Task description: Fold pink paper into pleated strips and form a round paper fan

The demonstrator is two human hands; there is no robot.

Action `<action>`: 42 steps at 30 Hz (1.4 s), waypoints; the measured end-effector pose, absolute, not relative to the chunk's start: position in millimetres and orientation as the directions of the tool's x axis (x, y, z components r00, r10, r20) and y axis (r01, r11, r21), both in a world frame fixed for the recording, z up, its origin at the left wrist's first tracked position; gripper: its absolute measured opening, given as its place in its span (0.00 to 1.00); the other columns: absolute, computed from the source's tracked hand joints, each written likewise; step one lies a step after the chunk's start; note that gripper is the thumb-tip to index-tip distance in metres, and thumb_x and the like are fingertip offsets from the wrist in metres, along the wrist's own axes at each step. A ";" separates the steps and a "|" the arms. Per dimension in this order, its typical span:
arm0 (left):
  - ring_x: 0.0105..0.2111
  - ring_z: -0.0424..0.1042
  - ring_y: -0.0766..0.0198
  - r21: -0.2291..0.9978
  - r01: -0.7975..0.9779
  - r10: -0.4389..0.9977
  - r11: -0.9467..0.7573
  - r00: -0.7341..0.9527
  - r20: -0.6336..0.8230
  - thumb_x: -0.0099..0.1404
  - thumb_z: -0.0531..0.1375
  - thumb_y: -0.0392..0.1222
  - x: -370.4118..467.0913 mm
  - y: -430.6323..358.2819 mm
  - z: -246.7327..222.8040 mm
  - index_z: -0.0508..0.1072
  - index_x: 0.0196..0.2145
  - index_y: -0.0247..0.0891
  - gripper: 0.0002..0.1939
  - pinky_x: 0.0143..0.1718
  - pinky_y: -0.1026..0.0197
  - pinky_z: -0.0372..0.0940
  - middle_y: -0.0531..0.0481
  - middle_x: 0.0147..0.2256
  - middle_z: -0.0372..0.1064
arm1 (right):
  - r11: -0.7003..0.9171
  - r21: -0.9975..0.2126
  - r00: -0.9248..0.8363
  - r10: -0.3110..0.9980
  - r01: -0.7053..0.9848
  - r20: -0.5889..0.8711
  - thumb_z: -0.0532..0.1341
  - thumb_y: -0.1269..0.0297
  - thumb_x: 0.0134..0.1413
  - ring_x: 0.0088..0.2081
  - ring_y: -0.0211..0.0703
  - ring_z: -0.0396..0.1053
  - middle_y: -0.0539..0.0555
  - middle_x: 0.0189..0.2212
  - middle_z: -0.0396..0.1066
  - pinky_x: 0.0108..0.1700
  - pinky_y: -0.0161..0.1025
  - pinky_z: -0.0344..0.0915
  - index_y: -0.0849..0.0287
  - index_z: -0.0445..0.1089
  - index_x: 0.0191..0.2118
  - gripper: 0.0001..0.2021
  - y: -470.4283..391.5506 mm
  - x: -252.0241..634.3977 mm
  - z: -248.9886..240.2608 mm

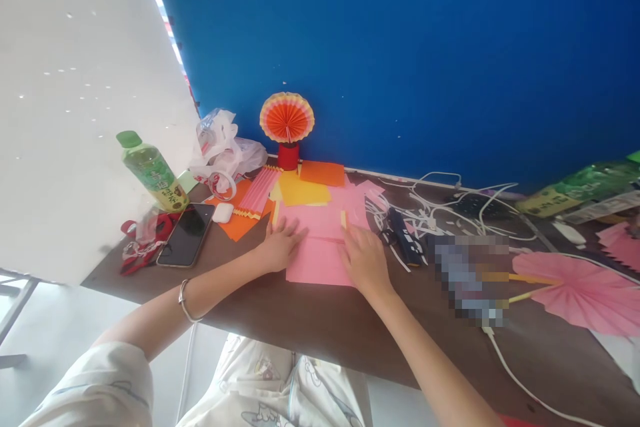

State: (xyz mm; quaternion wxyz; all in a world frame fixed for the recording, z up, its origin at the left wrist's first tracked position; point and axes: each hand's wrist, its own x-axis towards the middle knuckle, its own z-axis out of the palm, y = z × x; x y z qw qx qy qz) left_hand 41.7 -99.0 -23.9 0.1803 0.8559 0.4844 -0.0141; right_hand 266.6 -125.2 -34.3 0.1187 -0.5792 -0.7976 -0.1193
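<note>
Sheets of pink paper (317, 263) lie on the dark table in front of me, with a crease or raised edge running across them. My left hand (284, 245) rests on the left edge of the paper, fingers spread and flat. On the right edge lies my right hand (365, 260), its fingers stretched out over the paper. A small yellow strip (343, 219) shows just beyond its fingertips. Behind the hands are yellow paper (303, 190), orange paper (323, 173) and a pleated pink paper strip (260, 190).
A round pleated paper fan (287, 118) stands in a red holder at the back. To the left are a green bottle (154, 172), a phone (187, 235) and plastic bags (223, 143). White cables (450, 213), a dark blue tool (405, 237) and a pink fan (585, 285) lie right.
</note>
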 end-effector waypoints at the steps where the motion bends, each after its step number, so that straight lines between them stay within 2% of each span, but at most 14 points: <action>1: 0.62 0.36 0.39 0.282 0.837 0.828 -0.469 0.528 -0.189 0.66 0.42 0.40 42.6 -99.2 -23.9 0.47 0.62 0.45 0.26 0.54 0.30 0.42 0.45 0.64 0.37 | 0.360 0.098 -0.371 0.863 0.928 0.342 0.48 0.65 0.60 0.50 0.53 0.61 0.62 0.48 0.67 0.51 0.50 0.55 0.62 0.63 0.52 0.17 -121.6 264.9 -31.2; 6: 0.58 0.50 0.44 0.154 0.859 0.857 -0.488 0.506 -0.104 0.67 0.42 0.39 50.8 -99.3 -16.5 0.56 0.58 0.42 0.22 0.50 0.37 0.55 0.41 0.59 0.51 | 0.591 0.310 -0.658 0.727 0.745 0.198 0.51 0.79 0.54 0.36 0.47 0.65 0.58 0.32 0.70 0.47 0.46 0.55 0.62 0.69 0.36 0.12 -105.4 259.9 -19.8; 8: 0.53 0.58 0.49 0.092 0.872 0.870 -0.481 0.487 -0.070 0.68 0.42 0.38 54.4 -97.5 -11.7 0.61 0.53 0.40 0.19 0.45 0.45 0.62 0.40 0.55 0.57 | 0.611 0.341 -0.688 0.704 0.714 0.177 0.51 0.81 0.53 0.35 0.46 0.64 0.57 0.30 0.69 0.46 0.45 0.56 0.63 0.69 0.34 0.11 -101.3 259.9 -18.9; 11: 0.46 0.66 0.54 0.000 0.869 0.868 -0.494 0.494 -0.057 0.67 0.43 0.35 56.2 -93.3 -7.6 0.65 0.48 0.37 0.16 0.37 0.55 0.65 0.40 0.48 0.63 | 0.614 0.340 -0.693 0.691 0.713 0.206 0.51 0.81 0.53 0.34 0.46 0.64 0.57 0.29 0.68 0.45 0.44 0.55 0.63 0.68 0.32 0.11 -98.0 262.0 -20.6; 15: 0.41 0.68 0.56 -0.130 0.798 0.807 -0.588 0.589 -0.034 0.65 0.46 0.30 50.6 -87.4 -10.4 0.66 0.46 0.34 0.15 0.35 0.58 0.64 0.40 0.43 0.64 | 0.605 0.262 -0.659 0.700 0.752 0.276 0.51 0.77 0.55 0.34 0.46 0.63 0.57 0.29 0.68 0.44 0.44 0.57 0.62 0.67 0.30 0.10 -97.9 267.1 -24.0; 17: 0.40 0.67 0.57 -0.167 0.762 0.771 -0.626 0.636 0.012 0.65 0.47 0.30 46.0 -84.3 -12.3 0.67 0.45 0.33 0.15 0.37 0.57 0.64 0.39 0.42 0.64 | 0.599 0.151 -0.612 0.725 0.787 0.316 0.50 0.75 0.57 0.34 0.46 0.64 0.57 0.29 0.69 0.44 0.44 0.58 0.62 0.68 0.31 0.10 -98.5 269.7 -23.6; 19: 0.40 0.67 0.57 -0.170 0.736 0.739 -0.655 0.671 0.060 0.65 0.46 0.30 41.3 -80.5 -11.7 0.67 0.44 0.33 0.14 0.38 0.56 0.63 0.40 0.41 0.64 | 0.592 -0.018 -0.550 0.760 0.806 0.348 0.48 0.73 0.58 0.37 0.46 0.65 0.58 0.32 0.70 0.44 0.43 0.59 0.62 0.69 0.35 0.12 -98.5 272.3 -19.5; 22: 0.39 0.67 0.58 -0.095 0.713 0.706 -0.695 0.701 0.102 0.67 0.45 0.33 34.9 -72.5 -2.2 0.69 0.42 0.34 0.14 0.38 0.58 0.62 0.42 0.37 0.65 | 0.566 -0.309 -0.482 0.820 0.764 0.310 0.48 0.69 0.59 0.39 0.45 0.67 0.57 0.35 0.71 0.43 0.42 0.62 0.60 0.70 0.37 0.13 -95.8 276.3 -2.6; 24: 0.36 0.68 0.60 0.037 0.701 0.700 -0.712 0.706 0.109 0.68 0.44 0.38 30.8 -65.8 10.9 0.70 0.40 0.34 0.15 0.35 0.60 0.62 0.43 0.36 0.66 | 0.503 -0.457 -0.452 0.863 0.734 0.225 0.50 0.66 0.58 0.37 0.44 0.69 0.55 0.34 0.72 0.41 0.42 0.64 0.59 0.71 0.35 0.12 -92.0 279.7 16.3; 27: 0.37 0.68 0.62 0.333 0.602 0.664 -0.726 0.739 0.114 0.67 0.48 0.44 24.8 -53.8 37.7 0.72 0.37 0.34 0.16 0.37 0.62 0.61 0.44 0.36 0.69 | 0.381 -0.560 -0.420 0.905 0.735 0.065 0.56 0.61 0.52 0.35 0.45 0.70 0.54 0.32 0.74 0.40 0.42 0.65 0.58 0.73 0.31 0.10 -83.3 286.5 50.3; 29: 0.34 0.69 0.64 0.521 0.529 0.643 -0.669 0.765 0.048 0.65 0.52 0.46 21.5 -44.3 54.2 0.73 0.36 0.33 0.15 0.34 0.65 0.61 0.46 0.35 0.71 | 0.325 -0.601 -0.455 0.888 0.730 -0.073 0.58 0.58 0.50 0.34 0.45 0.70 0.54 0.32 0.74 0.38 0.40 0.66 0.58 0.74 0.30 0.11 -75.6 291.5 69.8; 31: 0.32 0.69 0.65 0.628 0.498 0.627 -0.598 0.779 -0.021 0.63 0.54 0.49 20.1 -34.0 63.2 0.74 0.35 0.33 0.16 0.30 0.66 0.60 0.47 0.33 0.73 | 0.282 -0.613 -0.472 0.865 0.738 -0.169 0.60 0.56 0.48 0.33 0.44 0.70 0.53 0.32 0.75 0.35 0.38 0.66 0.58 0.75 0.31 0.12 -66.5 295.0 80.5; 36: 0.29 0.69 0.66 0.640 0.511 0.630 -0.574 0.775 -0.053 0.59 0.58 0.44 26.2 -12.5 42.5 0.76 0.32 0.32 0.12 0.29 0.66 0.59 0.47 0.31 0.74 | 0.276 -0.566 -0.471 0.852 0.777 -0.230 0.60 0.62 0.46 0.35 0.45 0.71 0.53 0.33 0.75 0.36 0.38 0.66 0.60 0.75 0.31 0.09 -45.0 293.0 58.1; 42: 0.29 0.69 0.66 0.550 0.565 0.649 -0.615 0.759 -0.054 0.59 0.58 0.39 29.6 -3.5 -0.4 0.76 0.29 0.32 0.09 0.30 0.67 0.59 0.46 0.30 0.74 | 0.290 -0.612 -0.464 0.874 0.736 -0.144 0.58 0.70 0.47 0.39 0.44 0.71 0.54 0.37 0.75 0.44 0.41 0.66 0.59 0.75 0.34 0.10 -38.8 293.1 6.0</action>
